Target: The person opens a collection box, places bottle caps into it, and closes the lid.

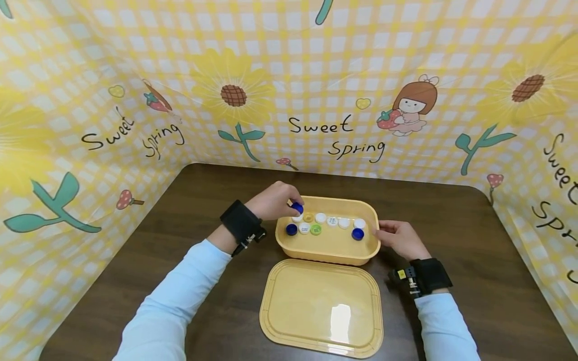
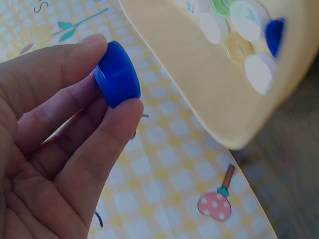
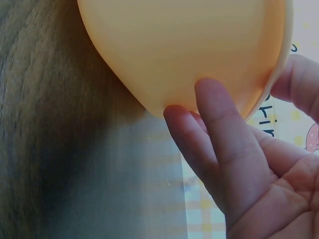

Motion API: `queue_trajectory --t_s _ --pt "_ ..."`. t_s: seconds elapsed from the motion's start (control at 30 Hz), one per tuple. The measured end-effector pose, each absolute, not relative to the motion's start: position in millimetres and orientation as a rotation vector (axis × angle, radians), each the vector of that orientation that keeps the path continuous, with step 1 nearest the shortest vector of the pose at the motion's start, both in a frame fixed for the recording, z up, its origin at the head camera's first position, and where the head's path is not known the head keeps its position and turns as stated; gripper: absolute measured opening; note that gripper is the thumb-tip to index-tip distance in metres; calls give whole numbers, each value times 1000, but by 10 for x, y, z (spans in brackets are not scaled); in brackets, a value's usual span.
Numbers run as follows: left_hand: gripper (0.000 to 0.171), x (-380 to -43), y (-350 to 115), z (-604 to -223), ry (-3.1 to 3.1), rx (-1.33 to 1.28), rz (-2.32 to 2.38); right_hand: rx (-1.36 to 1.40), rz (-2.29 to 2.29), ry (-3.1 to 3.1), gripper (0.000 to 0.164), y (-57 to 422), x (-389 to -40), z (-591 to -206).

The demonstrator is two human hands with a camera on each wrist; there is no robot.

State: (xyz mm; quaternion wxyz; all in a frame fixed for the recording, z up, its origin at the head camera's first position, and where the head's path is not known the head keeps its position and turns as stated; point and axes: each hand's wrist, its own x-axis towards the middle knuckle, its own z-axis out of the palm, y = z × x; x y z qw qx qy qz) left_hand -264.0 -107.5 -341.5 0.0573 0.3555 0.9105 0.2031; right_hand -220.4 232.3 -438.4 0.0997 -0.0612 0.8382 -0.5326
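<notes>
Between thumb and fingertips my left hand [image 1: 273, 201] pinches a blue bottle cap [image 2: 117, 74], held over the left end of a yellow plastic container [image 1: 322, 245]. Inside the container lie several white caps [image 1: 343, 223], a green cap [image 1: 315, 229], a yellow cap [image 1: 308, 217] and two more blue caps [image 1: 357, 234], mostly in two rows. At the container's right end, my right hand [image 1: 401, 239] grips the wall. In the right wrist view its fingers [image 3: 224, 119] touch the outer side, while the thumb [image 3: 299, 84] is at the rim.
A flat yellow lid [image 1: 311, 311] lies on the dark wooden table [image 1: 226, 311], just in front of the container. Yellow checked cloth [image 1: 293, 90] with flowers and lettering hangs behind the table and at both sides.
</notes>
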Motion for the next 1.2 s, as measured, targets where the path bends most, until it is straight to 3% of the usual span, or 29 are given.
queue_trajectory --t_s 1.2 --pt "22 -2921 -63 -3765 2555 1144 494 -147 -1652 2423 44 2319 -2219 -4392"
